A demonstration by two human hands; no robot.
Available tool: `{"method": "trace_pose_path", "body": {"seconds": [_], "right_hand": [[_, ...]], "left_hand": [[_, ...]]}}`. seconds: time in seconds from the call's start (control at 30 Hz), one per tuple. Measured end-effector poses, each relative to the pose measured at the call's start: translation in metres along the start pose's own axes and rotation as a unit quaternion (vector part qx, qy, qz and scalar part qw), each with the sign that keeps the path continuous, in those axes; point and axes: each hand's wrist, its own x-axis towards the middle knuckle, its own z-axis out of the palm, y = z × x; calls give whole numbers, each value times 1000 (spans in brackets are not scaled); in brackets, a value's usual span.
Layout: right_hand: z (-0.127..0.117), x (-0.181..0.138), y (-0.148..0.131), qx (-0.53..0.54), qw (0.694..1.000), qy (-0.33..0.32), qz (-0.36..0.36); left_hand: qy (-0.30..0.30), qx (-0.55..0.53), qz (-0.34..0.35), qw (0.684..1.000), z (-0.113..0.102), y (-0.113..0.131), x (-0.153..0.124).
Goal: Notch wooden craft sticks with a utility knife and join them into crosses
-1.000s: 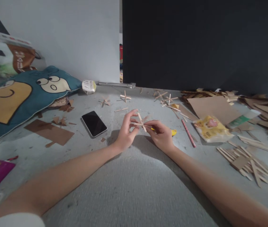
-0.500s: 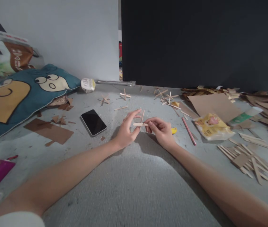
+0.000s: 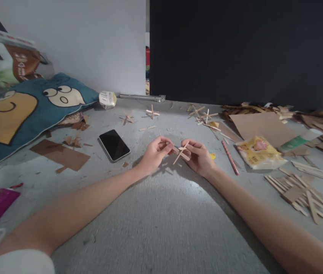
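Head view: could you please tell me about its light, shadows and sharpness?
In the head view, a bright patch lies on the grey tabletop near the right hand, and soft shadows fall below the left hand; also in the head view, lettering on the brown-and-white bag at upper left looks too blurred to read.

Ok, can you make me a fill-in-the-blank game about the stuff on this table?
1. The left hand and the right hand hold a star-shaped piece made of crossed wooden ____.
2. Of the two hands, the ____ one is nearer the phone.
3. The phone lies face ____ on the table.
4. The pinkish pencil lies between the right hand and a packet whose front is mostly ____ around a pink picture.

Missing words: sticks; left; up; yellow.
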Motion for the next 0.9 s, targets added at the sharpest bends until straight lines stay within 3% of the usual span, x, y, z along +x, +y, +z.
{"method": "trace_pose_path", "body": {"seconds": [0.2, 0.47, 0.9], "right_hand": [[-3, 3, 2, -5, 1000, -23, 10], [-2, 2, 7, -17, 998, -61, 5], [11, 0, 8, -16, 997, 22, -67]], "left_hand": [[-5, -106, -61, 992, -2, -7, 6], [-41, -136, -64, 988, -1, -4, 2], [-15, -171, -83, 982, 0, 1, 3]]}}
